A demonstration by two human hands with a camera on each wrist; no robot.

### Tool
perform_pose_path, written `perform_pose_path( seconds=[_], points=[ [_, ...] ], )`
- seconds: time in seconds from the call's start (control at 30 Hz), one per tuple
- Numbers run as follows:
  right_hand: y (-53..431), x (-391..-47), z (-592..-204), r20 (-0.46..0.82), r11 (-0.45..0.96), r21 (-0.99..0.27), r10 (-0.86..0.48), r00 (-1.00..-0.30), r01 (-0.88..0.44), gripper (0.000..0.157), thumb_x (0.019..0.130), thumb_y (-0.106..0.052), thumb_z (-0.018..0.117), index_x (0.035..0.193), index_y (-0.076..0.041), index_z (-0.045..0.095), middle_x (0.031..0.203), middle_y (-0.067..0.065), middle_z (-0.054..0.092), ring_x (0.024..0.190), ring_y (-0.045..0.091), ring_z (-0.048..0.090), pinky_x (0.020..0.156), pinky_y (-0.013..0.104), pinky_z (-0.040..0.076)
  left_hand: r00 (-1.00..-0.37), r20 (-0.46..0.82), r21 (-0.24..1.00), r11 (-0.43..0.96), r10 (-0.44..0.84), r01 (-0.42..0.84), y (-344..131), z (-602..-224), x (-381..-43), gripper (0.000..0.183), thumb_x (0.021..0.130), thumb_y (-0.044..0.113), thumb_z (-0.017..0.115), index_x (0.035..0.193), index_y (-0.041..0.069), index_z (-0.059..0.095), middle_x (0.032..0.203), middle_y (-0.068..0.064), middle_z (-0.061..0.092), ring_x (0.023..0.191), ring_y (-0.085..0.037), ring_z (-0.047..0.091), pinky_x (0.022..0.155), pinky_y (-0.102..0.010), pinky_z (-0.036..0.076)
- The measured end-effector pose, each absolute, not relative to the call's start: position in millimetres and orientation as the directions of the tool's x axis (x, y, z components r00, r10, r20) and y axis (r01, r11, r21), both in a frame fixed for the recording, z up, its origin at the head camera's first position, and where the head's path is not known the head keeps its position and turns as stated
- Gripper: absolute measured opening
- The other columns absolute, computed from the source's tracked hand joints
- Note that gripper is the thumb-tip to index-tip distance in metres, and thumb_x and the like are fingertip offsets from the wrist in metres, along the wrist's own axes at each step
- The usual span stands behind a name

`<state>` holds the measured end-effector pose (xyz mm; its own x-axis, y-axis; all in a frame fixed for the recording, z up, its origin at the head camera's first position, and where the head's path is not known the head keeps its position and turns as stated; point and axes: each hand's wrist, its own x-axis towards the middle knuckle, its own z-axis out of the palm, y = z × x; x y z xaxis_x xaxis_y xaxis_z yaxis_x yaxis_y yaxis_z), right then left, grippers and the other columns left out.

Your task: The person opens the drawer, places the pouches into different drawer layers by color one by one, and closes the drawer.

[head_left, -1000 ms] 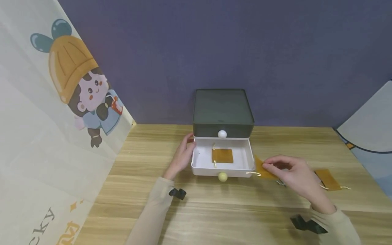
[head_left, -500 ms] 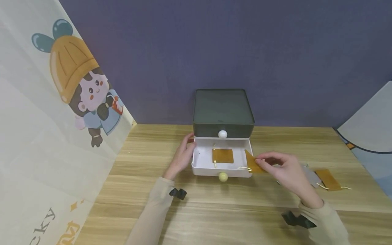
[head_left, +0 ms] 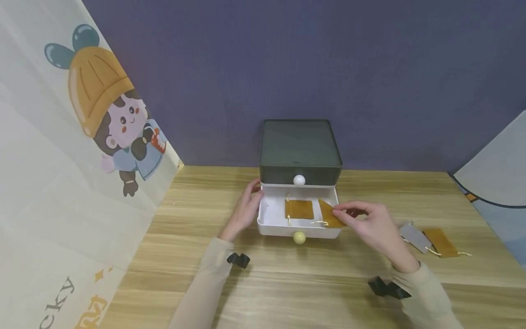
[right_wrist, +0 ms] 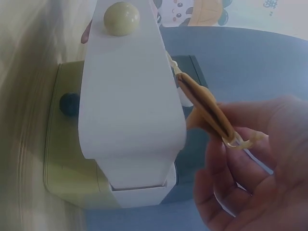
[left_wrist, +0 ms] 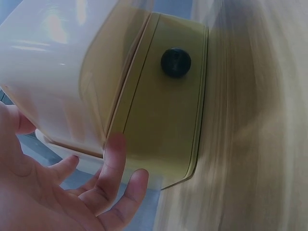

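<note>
The drawer unit [head_left: 300,144] has a dark green top and a white knob. Below, its white middle drawer [head_left: 271,214] is pulled out. A mustard drawstring pouch [head_left: 299,209] lies flat inside. My right hand [head_left: 371,226] pinches a second mustard pouch [head_left: 331,216] between thumb and fingertips, over the drawer's right side. In the right wrist view this pouch appears edge-on, its cream cords loose. My left hand [head_left: 243,211] rests against the unit's left side. Its loosely extended fingers [left_wrist: 115,154] reach near the yellow bottom drawer [left_wrist: 159,115], which is closed.
A grey pouch [head_left: 417,237] and another mustard pouch [head_left: 440,242] lie side by side on the wooden table [head_left: 287,283], to the right. The blue-purple wall [head_left: 370,82] rises behind the unit. On the left hangs a pale sheet [head_left: 49,192] printed with a cartoon figure.
My right hand has carried the mustard pouch leftward from beside the drawer to over its right side. The grey pouch on the table has come into view. My left hand stays put.
</note>
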<state>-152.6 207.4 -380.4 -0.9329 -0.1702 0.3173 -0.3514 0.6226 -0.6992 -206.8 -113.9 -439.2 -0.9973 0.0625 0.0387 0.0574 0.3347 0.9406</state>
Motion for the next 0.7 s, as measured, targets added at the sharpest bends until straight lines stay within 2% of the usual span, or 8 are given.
perform_pose_path(
  seconds=[0.17,0.43,0.7],
  points=[
    [202,-160,-385,0.33,0.608,-0.701,-0.187,-0.925,-0.373,0.004,0.093,-0.02,0.084,0.096,-0.018,0.086,0.088,-0.003,0.082,0.075,0.003,0.066,0.062,0.02,0.052,-0.997,0.025,0.943,0.33,0.076,0.049,-115,-444,-208,0.06,0.112,0.036,0.042,0.165,0.011,0.034,0.158,-0.024,0.049,0.13,-0.045,0.064,0.107,-0.055,0.057],
    [193,-169,-388,0.337,0.606,-0.699,-0.189,-0.922,-0.379,0.005,0.092,-0.018,0.084,0.097,-0.016,0.086,0.085,-0.003,0.081,0.076,0.006,0.066,0.056,0.022,0.047,-0.994,0.025,0.947,0.317,0.103,0.056,-117,-444,-208,0.061,0.113,0.037,0.041,0.167,0.009,0.03,0.159,-0.025,0.047,0.129,-0.045,0.064,0.107,-0.054,0.058],
    [181,-172,-388,0.358,0.594,-0.696,-0.2,-0.912,-0.403,0.006,0.092,-0.013,0.083,0.097,-0.013,0.086,0.089,0.003,0.083,0.077,0.015,0.071,0.056,0.02,0.049,-0.994,0.011,0.953,0.3,0.105,0.043,-116,-441,-207,0.062,0.112,0.036,0.042,0.167,0.009,0.03,0.16,-0.025,0.047,0.13,-0.044,0.063,0.107,-0.054,0.058]
  ],
)
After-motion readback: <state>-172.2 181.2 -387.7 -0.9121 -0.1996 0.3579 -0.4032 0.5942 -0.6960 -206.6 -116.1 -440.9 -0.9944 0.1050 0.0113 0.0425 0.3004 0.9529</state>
